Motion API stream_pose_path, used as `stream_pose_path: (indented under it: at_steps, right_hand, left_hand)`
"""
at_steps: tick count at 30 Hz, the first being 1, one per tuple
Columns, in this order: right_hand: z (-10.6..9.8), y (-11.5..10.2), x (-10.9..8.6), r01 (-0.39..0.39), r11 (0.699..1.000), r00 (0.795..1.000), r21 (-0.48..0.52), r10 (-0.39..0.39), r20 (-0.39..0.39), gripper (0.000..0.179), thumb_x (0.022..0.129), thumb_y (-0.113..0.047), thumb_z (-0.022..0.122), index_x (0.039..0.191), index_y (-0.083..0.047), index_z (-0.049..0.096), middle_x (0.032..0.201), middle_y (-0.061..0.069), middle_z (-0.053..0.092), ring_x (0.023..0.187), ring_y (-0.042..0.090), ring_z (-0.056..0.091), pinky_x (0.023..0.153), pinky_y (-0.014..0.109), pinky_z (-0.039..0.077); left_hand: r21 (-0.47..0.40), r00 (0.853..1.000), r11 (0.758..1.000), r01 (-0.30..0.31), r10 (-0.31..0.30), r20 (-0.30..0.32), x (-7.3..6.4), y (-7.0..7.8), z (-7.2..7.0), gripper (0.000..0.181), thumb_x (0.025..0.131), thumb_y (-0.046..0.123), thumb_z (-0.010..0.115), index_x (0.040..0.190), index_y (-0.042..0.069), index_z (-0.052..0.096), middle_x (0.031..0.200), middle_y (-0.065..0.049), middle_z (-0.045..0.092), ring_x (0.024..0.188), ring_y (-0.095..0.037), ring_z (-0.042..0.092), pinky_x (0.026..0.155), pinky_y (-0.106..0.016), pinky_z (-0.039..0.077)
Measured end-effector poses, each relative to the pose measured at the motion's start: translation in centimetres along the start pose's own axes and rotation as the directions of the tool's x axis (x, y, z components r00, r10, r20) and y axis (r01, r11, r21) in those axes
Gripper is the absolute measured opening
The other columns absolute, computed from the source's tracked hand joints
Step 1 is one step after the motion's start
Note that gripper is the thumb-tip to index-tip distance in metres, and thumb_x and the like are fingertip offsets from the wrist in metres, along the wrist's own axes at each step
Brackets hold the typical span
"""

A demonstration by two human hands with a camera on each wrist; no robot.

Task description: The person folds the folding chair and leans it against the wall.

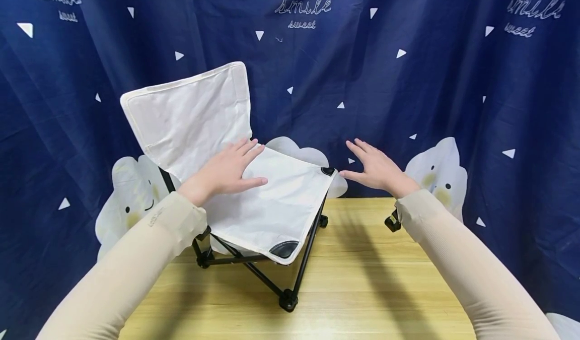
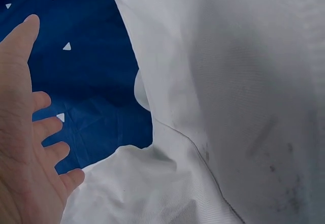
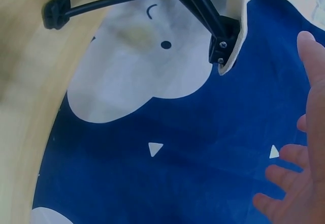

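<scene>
A folding chair with a white fabric seat (image 1: 281, 199) and a white backrest (image 1: 195, 113) stands unfolded on black tube legs (image 1: 305, 252). Black patches (image 1: 284, 249) mark two of the seat's corners. My left hand (image 1: 226, 171) is spread above the seat near the foot of the backrest, holding nothing. In the left wrist view its fingers (image 2: 48, 127) appear beside the white cloth. My right hand (image 1: 373, 168) hovers just right of the seat's far corner, fingers extended and nothing in its grasp; the right wrist view has it at the right edge, apart from the frame joint (image 3: 223, 43).
The chair stands on a light wood-grain surface (image 1: 362, 269). Behind hangs a dark blue curtain (image 1: 317, 73) printed with white clouds and triangles. A small black object (image 1: 392, 222) shows beside my right sleeve cuff (image 1: 419, 211).
</scene>
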State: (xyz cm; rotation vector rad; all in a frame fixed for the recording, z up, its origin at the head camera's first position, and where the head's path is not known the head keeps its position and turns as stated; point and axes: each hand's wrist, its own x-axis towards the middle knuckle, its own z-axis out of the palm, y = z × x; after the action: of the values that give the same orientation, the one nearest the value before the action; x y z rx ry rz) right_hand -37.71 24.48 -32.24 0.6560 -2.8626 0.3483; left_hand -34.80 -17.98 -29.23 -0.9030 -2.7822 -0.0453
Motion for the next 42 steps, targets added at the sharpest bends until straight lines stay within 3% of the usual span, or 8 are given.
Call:
stream_pose_path:
  at_steps: [10,20,29,42]
  right_hand:
    - [0.6,0.1,0.0,0.012,0.999,1.000,0.039,-0.011,-0.028,0.093,0.100,-0.052,0.075,0.171,-0.009,0.033,0.177,0.024,0.028,0.163,0.047,0.029,0.130,0.067,0.029]
    - [1.1,0.1,-0.1,0.036,0.996,0.998,0.076,-0.031,-0.060,0.090,0.100,-0.051,0.075,0.169,-0.007,0.036,0.173,0.023,0.037,0.159,0.044,0.037,0.128,0.064,0.034]
    - [1.1,-0.1,-0.2,0.029,0.986,0.997,0.162,-0.017,-0.073,0.085,0.103,-0.048,0.073,0.168,-0.006,0.038,0.171,0.024,0.040,0.154,0.046,0.044,0.126,0.065,0.037]
    - [1.3,-0.4,0.1,0.003,0.960,0.997,0.281,0.019,-0.078,0.081,0.104,-0.038,0.074,0.167,-0.002,0.038,0.161,0.027,0.052,0.138,0.046,0.059,0.114,0.064,0.050]
  left_hand:
    - [-0.060,0.997,0.995,-0.080,0.079,-0.014,-0.6,0.3,-0.1,0.095,0.099,0.061,0.069,0.170,0.008,0.035,0.176,-0.022,0.034,0.166,-0.048,0.022,0.134,-0.061,0.023]
    - [-0.120,0.993,0.986,-0.117,0.115,-0.021,-1.2,1.2,-0.2,0.092,0.098,0.056,0.074,0.167,0.004,0.040,0.173,-0.025,0.037,0.160,-0.043,0.038,0.132,-0.057,0.033]
    - [-0.147,0.992,0.981,-0.128,0.127,-0.019,-1.5,2.3,-0.3,0.090,0.098,0.056,0.074,0.166,0.008,0.042,0.170,-0.022,0.043,0.156,-0.040,0.045,0.127,-0.058,0.040]
    - [-0.179,0.982,0.965,-0.189,0.185,-0.038,-1.9,3.8,-0.3,0.083,0.096,0.051,0.077,0.160,0.004,0.051,0.159,-0.016,0.057,0.149,-0.035,0.055,0.126,-0.052,0.043]
